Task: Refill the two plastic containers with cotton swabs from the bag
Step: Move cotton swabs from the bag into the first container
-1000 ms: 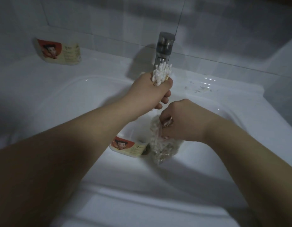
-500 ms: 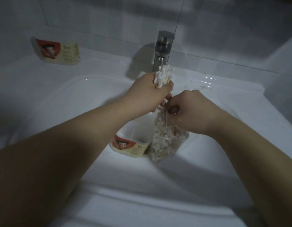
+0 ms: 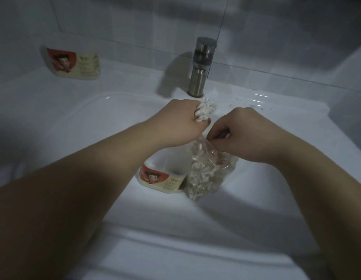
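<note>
My left hand (image 3: 182,122) grips a bundle of cotton swabs (image 3: 206,111), their white tips sticking out of the fist. My right hand (image 3: 239,132) pinches the top of a clear plastic bag (image 3: 208,174) full of swabs, which hangs into the sink. Beside the bag, to its left, an open plastic container (image 3: 161,179) with a red and cream cartoon label stands in the basin. A second container (image 3: 73,64) with the same label sits on the sink ledge at the back left.
The white sink (image 3: 84,122) fills the view, its front rim near me. A metal faucet (image 3: 201,67) rises at the back centre, just behind my hands. Tiled wall (image 3: 135,19) runs behind the ledge.
My right hand has lifted the bag's top up and to the right. My left hand with the swab bundle has tilted and stayed beside it.
</note>
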### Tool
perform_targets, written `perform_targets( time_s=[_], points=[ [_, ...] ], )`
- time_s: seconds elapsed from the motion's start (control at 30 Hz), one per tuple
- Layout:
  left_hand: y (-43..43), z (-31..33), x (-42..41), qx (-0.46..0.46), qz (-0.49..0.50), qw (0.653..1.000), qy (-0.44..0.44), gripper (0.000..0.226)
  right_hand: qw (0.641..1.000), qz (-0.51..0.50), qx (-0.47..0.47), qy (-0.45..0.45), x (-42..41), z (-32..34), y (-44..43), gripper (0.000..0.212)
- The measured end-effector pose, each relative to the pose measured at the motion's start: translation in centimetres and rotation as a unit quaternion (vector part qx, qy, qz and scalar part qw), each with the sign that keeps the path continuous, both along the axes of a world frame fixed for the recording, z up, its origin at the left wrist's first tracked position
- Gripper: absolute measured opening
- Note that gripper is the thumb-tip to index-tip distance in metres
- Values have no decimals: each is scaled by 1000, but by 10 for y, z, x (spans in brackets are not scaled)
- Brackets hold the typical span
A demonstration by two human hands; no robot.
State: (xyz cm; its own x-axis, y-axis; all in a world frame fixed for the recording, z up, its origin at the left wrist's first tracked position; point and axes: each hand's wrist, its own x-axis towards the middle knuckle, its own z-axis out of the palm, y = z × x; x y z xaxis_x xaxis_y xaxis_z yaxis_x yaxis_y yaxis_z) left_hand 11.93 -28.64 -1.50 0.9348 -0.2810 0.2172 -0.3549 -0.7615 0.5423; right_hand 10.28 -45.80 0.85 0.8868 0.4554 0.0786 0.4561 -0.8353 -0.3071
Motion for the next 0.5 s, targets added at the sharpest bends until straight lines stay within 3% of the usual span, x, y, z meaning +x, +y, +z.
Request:
perform_targets(
  time_s=[0.27, 0.5],
  points=[
    [0, -1, 4, -124, 49, 991, 7, 26, 993, -50, 93, -61, 7, 8, -14, 4],
    [-2, 3, 6, -243, 108, 964, 4, 25, 981, -84, 164, -61, 10, 9, -19, 4]
  ],
)
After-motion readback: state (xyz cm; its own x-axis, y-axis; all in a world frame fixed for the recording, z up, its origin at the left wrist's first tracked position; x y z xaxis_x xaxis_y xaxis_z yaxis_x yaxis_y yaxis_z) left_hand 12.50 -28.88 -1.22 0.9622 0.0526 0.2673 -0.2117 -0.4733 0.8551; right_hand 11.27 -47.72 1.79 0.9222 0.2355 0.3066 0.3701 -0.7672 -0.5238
